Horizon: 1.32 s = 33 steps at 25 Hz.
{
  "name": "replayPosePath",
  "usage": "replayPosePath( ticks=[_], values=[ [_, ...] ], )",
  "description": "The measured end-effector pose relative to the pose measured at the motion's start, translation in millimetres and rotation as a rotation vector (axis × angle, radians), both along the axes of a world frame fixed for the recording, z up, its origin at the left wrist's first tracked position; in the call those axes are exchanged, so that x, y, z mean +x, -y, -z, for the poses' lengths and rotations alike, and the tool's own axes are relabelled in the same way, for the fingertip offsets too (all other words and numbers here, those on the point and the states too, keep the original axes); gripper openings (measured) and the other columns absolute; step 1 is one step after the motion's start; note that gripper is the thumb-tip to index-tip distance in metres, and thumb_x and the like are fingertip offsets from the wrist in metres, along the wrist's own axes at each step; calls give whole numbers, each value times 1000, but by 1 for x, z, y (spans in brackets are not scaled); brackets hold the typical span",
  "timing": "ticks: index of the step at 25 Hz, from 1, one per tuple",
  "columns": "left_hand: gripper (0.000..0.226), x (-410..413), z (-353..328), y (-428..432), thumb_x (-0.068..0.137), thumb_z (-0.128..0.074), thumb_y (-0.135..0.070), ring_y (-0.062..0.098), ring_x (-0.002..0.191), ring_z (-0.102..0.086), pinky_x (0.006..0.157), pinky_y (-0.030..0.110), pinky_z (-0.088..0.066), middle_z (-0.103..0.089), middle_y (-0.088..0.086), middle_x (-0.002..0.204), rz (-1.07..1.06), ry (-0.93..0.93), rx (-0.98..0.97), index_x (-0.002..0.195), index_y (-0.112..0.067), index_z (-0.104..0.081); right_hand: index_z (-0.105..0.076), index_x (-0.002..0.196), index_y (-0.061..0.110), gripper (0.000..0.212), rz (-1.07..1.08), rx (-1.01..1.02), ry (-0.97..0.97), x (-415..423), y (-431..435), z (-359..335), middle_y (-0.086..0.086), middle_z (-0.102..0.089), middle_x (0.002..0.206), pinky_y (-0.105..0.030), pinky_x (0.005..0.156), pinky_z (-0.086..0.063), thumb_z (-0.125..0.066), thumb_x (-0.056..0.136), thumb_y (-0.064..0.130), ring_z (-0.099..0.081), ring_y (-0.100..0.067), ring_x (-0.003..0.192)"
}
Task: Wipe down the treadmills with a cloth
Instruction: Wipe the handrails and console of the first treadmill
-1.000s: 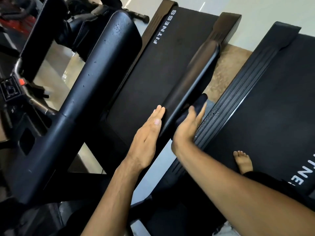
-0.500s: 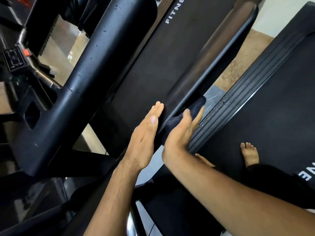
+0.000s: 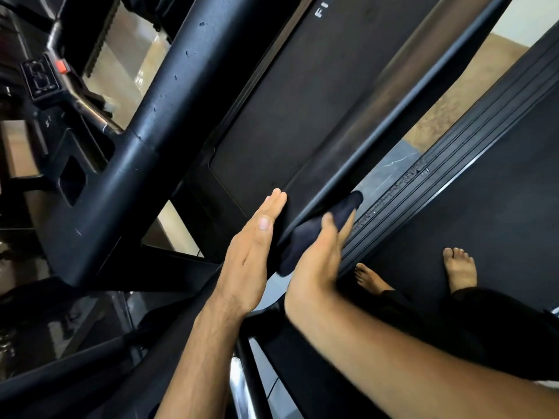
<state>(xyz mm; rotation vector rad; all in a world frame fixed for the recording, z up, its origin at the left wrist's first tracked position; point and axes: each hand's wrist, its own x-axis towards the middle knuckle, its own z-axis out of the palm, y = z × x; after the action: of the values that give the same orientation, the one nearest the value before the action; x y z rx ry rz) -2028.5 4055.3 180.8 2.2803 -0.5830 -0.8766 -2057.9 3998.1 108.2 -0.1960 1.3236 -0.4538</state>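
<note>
As right hand (image 3: pixel 314 267) presses cloth (image 3: pixel 305 240), fingers (image 3: pixel 348 229) straight

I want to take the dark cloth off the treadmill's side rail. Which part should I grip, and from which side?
Probably its far end: the dark cloth sticks out loose past the right hand, beside the side rail. Come from the gap on the rail's right and pinch that end; the rest lies pressed under the palm.

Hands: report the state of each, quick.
Left hand: open, straight fingers flat against the treadmill side rail, holding nothing.
Right hand: open, straight fingers pressing the dark cloth against that rail's outer face.
</note>
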Motion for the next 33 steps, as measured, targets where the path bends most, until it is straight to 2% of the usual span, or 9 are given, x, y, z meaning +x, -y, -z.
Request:
replayPosePath(
  ticks=[5, 9, 12, 16, 20, 25, 27, 30, 33],
  values=[
    [64, -8, -4, -14, 97, -17, -57, -10, 141, -22, 110, 6, -17, -32, -19, 154, -63, 18, 35, 148, -25, -37, -46, 142, 43, 57, 27, 124, 14, 7, -8, 18, 13, -50, 145, -38, 116, -31, -51, 85, 48, -47, -13, 133],
    [64, -12, 0, -26, 98, -16, -54, -6, 143, -21, 115, 14, -17, -31, -14, 156, -68, 54, 22, 149, -21, -36, -32, 149, 47, 52, -70, 123, 9, -2, -36, -7, 17, -41, 141, -26, 104, -30, -46, 101, 35, -41, -8, 131],
    [62, -14, -3, -39, 99, -17, -53, -4, 143, -24, 117, 19, -19, -34, -13, 155, -87, 54, 17, 148, -21, -38, -46, 139, 51, 59, -43, 259, 49, 6, -49, 9, 12, -54, 140, -42, 112, -34, -54, 80, 57, -51, -19, 131],
    [58, -11, 0, -59, 99, -17, -57, 6, 143, -31, 120, 40, -23, -41, -7, 152, -139, 38, 11, 146, -31, -40, -29, 150, 49, 51, -158, 205, 35, -11, -67, -15, 19, -40, 140, -26, 106, -27, -44, 103, 36, -40, -6, 129],
    [64, -20, -5, -78, 98, -18, -59, 2, 143, -29, 120, 39, -22, -39, -11, 153, -189, 37, 38, 147, -24, -41, -43, 144, 43, 45, -86, 316, 4, -4, -79, 1, 7, -53, 143, -42, 114, -33, -45, 100, 39, -51, -20, 130],
    [64, -24, -4, -94, 98, -17, -57, 0, 144, -25, 121, 38, -18, -35, -13, 154, -219, 68, 57, 147, -23, -40, -41, 146, 40, 45, -149, 268, 37, -6, -105, 0, 7, -54, 136, -35, 105, -37, -44, 101, 40, -53, -18, 127],
    [64, -27, -3, -98, 98, -17, -58, -2, 144, -24, 121, 37, -17, -35, -14, 155, -231, 72, 42, 147, -23, -40, -49, 142, 32, 47, -229, 357, 37, -6, -109, 7, -3, -62, 127, -40, 99, -47, -44, 97, 48, -61, -29, 117],
    [61, -25, 2, -101, 100, -16, -54, 4, 145, -24, 120, 42, -19, -36, -11, 155, -229, 99, 19, 147, -23, -40, -50, 131, 56, 47, -291, 294, 48, -28, -118, -7, 2, -68, 109, -40, 89, -51, -51, 83, 56, -66, -24, 96],
    [63, -27, 2, -100, 100, -17, -54, 4, 145, -24, 120, 42, -19, -36, -10, 155, -235, 98, 17, 147, -20, -41, -60, 109, 28, 33, -208, 512, 165, -25, -111, 18, -3, -62, 77, -28, 58, -46, -55, 83, 48, -59, -21, 61]
  ],
)
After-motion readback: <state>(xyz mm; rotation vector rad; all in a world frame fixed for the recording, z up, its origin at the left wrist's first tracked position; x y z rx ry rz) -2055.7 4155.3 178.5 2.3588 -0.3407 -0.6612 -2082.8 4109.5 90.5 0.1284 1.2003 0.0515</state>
